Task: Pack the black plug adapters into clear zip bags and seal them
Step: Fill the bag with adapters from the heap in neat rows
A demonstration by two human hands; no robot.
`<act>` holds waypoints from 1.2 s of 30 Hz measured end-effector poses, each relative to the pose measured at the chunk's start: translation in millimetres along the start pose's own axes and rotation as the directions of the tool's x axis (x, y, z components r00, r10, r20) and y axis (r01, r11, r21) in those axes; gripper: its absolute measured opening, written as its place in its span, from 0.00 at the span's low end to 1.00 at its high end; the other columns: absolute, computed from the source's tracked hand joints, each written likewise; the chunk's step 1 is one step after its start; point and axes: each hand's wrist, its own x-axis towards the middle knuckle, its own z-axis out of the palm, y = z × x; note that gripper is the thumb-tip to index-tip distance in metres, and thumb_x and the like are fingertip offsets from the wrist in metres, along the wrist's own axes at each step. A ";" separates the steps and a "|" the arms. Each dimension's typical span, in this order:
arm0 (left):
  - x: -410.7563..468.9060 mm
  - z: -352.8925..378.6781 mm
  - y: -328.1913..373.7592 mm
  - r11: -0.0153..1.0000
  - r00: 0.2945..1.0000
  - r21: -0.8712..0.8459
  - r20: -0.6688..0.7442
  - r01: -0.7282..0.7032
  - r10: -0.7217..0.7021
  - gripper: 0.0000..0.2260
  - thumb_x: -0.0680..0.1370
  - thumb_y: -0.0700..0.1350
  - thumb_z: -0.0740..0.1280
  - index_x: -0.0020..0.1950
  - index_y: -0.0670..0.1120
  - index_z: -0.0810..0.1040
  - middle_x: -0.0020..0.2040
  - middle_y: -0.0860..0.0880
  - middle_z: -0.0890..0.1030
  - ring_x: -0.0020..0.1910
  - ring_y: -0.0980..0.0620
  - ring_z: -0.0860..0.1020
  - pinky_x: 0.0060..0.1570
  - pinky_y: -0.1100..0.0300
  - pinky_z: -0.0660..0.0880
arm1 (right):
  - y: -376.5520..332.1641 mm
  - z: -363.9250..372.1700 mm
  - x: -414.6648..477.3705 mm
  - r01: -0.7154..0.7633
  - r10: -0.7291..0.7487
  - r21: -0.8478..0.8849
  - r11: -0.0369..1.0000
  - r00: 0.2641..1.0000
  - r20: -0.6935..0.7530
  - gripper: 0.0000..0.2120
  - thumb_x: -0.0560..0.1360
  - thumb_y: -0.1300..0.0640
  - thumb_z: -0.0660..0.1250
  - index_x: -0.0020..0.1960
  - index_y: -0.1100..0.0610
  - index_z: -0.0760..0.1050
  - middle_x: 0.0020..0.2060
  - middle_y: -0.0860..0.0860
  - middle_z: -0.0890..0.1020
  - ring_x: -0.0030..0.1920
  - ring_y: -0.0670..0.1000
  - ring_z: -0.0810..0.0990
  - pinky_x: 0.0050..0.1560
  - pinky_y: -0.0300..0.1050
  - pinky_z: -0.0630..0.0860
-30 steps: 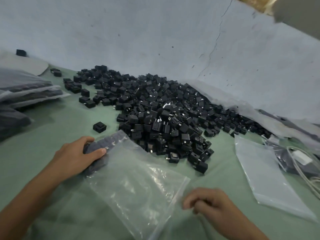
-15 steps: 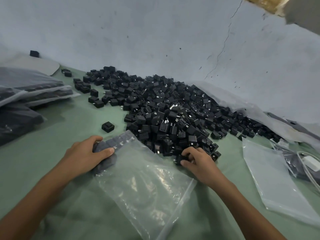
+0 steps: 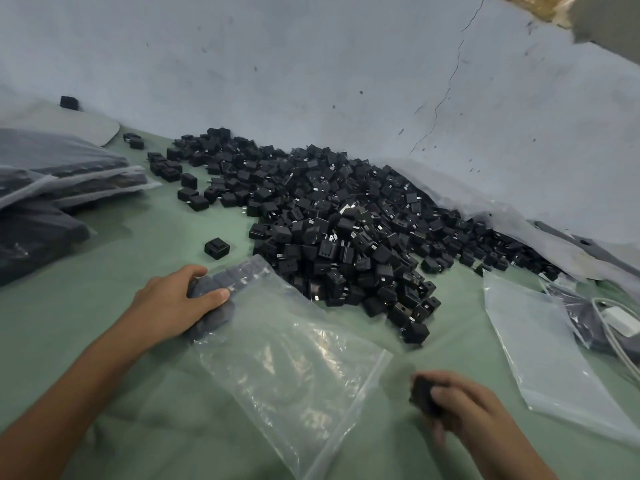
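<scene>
The right hand [image 3: 471, 407] grips a black adapter [image 3: 423, 393] just right of the clear bag [image 3: 294, 362], whose open mouth faces it; the left hand [image 3: 176, 306] clamps the filled far end.

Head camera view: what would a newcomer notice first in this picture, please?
First, the big pile of black plug adapters heaped on the green table against the wall. Next, the clear zip bag lying in front, its far end held by the left hand over adapters already inside. The right hand, lower right, grips one adapter.
</scene>
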 end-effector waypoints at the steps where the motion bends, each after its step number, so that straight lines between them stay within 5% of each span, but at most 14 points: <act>1: 0.1 0.1 -0.4 1.000 1.000 0.002 0.002 0.001 -0.001 0.29 0.71 0.66 0.71 0.68 0.54 0.74 0.62 0.49 0.80 0.61 0.46 0.78 0.63 0.49 0.73 | 3.4 6.3 -9.0 -0.054 0.051 0.035 0.998 0.995 0.080 0.15 0.76 0.73 0.62 0.50 0.60 0.85 0.37 0.72 0.81 0.32 0.61 0.77 0.29 0.43 0.76; 6: -2.6 1.9 2.0 1.000 1.000 0.009 0.006 -0.011 0.011 0.29 0.71 0.67 0.70 0.68 0.55 0.73 0.63 0.50 0.80 0.61 0.46 0.77 0.63 0.50 0.73 | -4.7 69.3 -14.7 -0.191 0.103 0.234 0.953 0.934 0.343 0.16 0.70 0.62 0.69 0.57 0.59 0.84 0.48 0.68 0.83 0.40 0.60 0.83 0.37 0.46 0.81; 11: -2.6 1.1 3.1 0.999 1.000 0.046 0.012 -0.009 0.008 0.29 0.71 0.68 0.68 0.69 0.58 0.73 0.63 0.51 0.79 0.61 0.47 0.77 0.63 0.52 0.73 | -19.5 129.2 20.9 -0.330 0.080 0.498 0.802 0.886 0.458 0.16 0.75 0.65 0.68 0.63 0.62 0.80 0.58 0.62 0.83 0.60 0.60 0.82 0.51 0.46 0.82; 14: -2.0 0.1 1.6 0.999 1.000 0.042 0.010 -0.004 0.004 0.28 0.71 0.68 0.69 0.68 0.58 0.73 0.62 0.51 0.80 0.60 0.47 0.77 0.62 0.53 0.73 | -30.2 165.0 51.1 -0.300 0.069 0.566 0.768 0.917 0.393 0.16 0.76 0.68 0.66 0.63 0.66 0.77 0.57 0.62 0.83 0.58 0.60 0.82 0.51 0.44 0.82; 17: -1.4 0.1 0.0 0.999 1.000 0.046 0.006 -0.006 0.005 0.28 0.70 0.69 0.69 0.67 0.58 0.74 0.62 0.51 0.80 0.59 0.47 0.78 0.61 0.54 0.74 | -40.2 196.6 78.3 -0.138 -0.004 0.421 0.897 0.948 0.320 0.14 0.80 0.70 0.61 0.61 0.61 0.80 0.56 0.57 0.84 0.55 0.54 0.84 0.53 0.45 0.82; 21: -0.4 0.9 -0.4 0.998 1.000 0.058 0.002 -0.014 0.014 0.29 0.70 0.70 0.68 0.67 0.59 0.73 0.61 0.51 0.80 0.58 0.48 0.78 0.59 0.54 0.74 | -34.7 215.2 101.5 0.107 -0.177 0.228 0.968 0.933 0.314 0.13 0.79 0.72 0.62 0.52 0.61 0.82 0.45 0.57 0.84 0.41 0.50 0.84 0.41 0.43 0.81; 23: 0.4 0.7 -0.5 0.998 1.000 0.056 -0.004 -0.019 0.019 0.30 0.70 0.70 0.68 0.68 0.59 0.73 0.62 0.52 0.80 0.58 0.48 0.78 0.60 0.54 0.74 | -28.2 219.3 107.8 0.261 -0.304 0.173 0.950 0.897 0.320 0.09 0.78 0.72 0.63 0.54 0.66 0.79 0.41 0.57 0.83 0.37 0.51 0.82 0.38 0.43 0.79; 28: -0.7 -0.8 -2.5 0.997 0.999 0.067 0.011 -0.036 0.035 0.30 0.70 0.70 0.67 0.69 0.60 0.70 0.65 0.52 0.79 0.62 0.48 0.77 0.63 0.52 0.73 | -25.7 225.2 110.2 0.471 -0.469 0.069 0.879 0.829 0.304 0.15 0.78 0.63 0.67 0.53 0.43 0.82 0.46 0.48 0.86 0.40 0.44 0.83 0.41 0.38 0.78; 31: -2.4 -1.9 -1.3 0.995 0.998 0.084 0.009 -0.062 0.062 0.30 0.71 0.70 0.66 0.70 0.60 0.69 0.66 0.52 0.78 0.63 0.48 0.76 0.63 0.52 0.72 | -22.5 225.6 110.6 0.415 -0.385 -0.039 0.909 0.872 0.304 0.16 0.79 0.56 0.64 0.55 0.35 0.80 0.46 0.45 0.85 0.36 0.42 0.83 0.35 0.38 0.79; 36: -2.9 -5.2 -0.7 0.988 0.988 0.062 0.062 -0.145 0.141 0.30 0.75 0.63 0.68 0.75 0.56 0.67 0.70 0.52 0.76 0.67 0.50 0.74 0.65 0.53 0.71 | -11.5 225.7 108.7 0.541 -0.463 -0.234 0.808 0.828 0.315 0.09 0.80 0.57 0.64 0.53 0.44 0.78 0.43 0.52 0.85 0.30 0.50 0.81 0.30 0.42 0.77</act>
